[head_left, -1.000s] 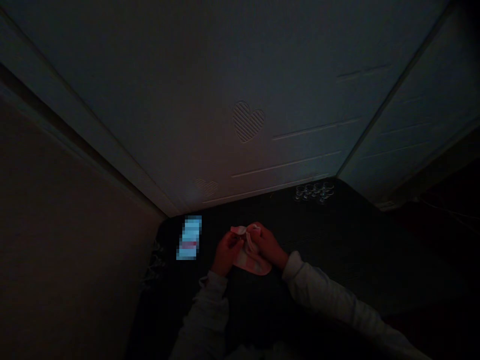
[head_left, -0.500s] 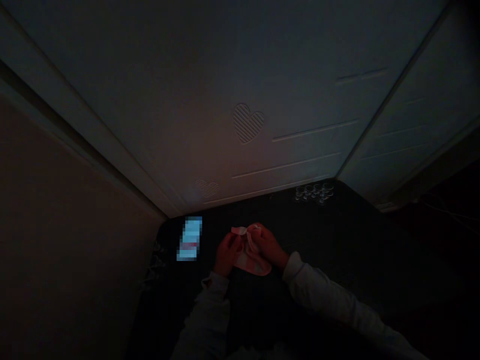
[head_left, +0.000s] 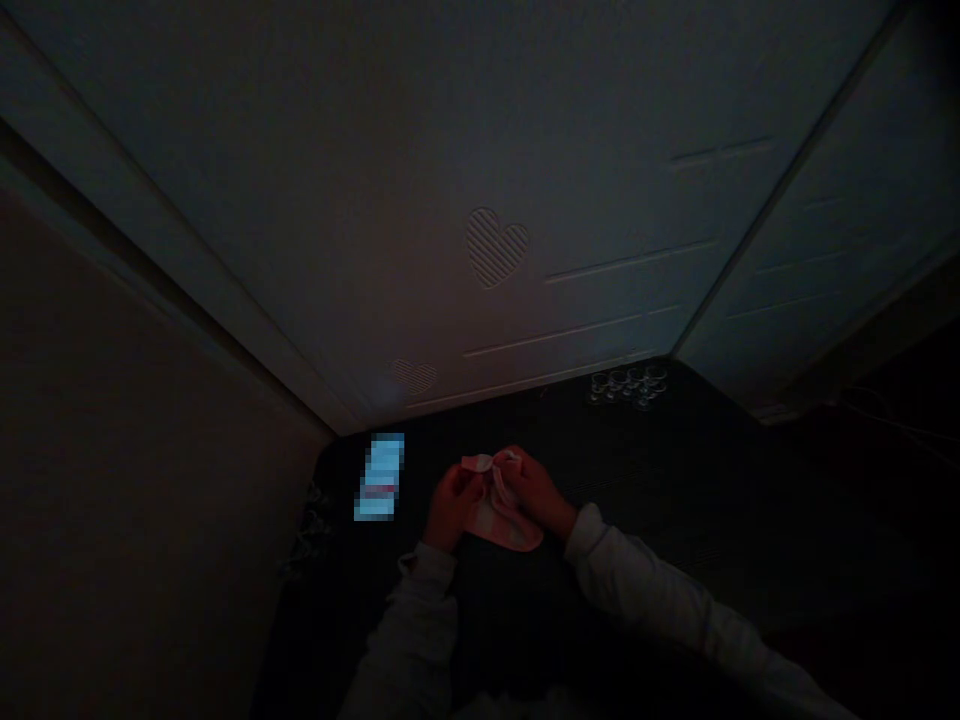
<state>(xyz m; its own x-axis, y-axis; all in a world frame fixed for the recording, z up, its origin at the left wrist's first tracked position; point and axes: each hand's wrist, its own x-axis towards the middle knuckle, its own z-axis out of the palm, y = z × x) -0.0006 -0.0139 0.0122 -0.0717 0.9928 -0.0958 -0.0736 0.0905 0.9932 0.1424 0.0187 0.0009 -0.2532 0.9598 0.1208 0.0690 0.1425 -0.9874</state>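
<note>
A pink and white patterned cloth (head_left: 510,527) is bunched between my two hands over the dark table. My left hand (head_left: 452,503) is closed on its left side, near the top edge. On the right, my right hand (head_left: 536,487) pinches the upper folds of the same cloth. Its lower part hangs out in a rounded shape below my fingers. The light is dim, and I cannot make out whether the cloth is a finished garment or a loose piece.
A lit phone (head_left: 379,478), its screen blurred, lies left of my hands on the dark table (head_left: 675,480). Several small clear glass-like items (head_left: 628,385) stand at the back right. More clear shapes (head_left: 306,535) line the left edge. A pale panel with hearts (head_left: 496,247) rises behind.
The scene has grown slightly darker. My left wrist has shifted a little to the left, while both hands keep their hold on the cloth.
</note>
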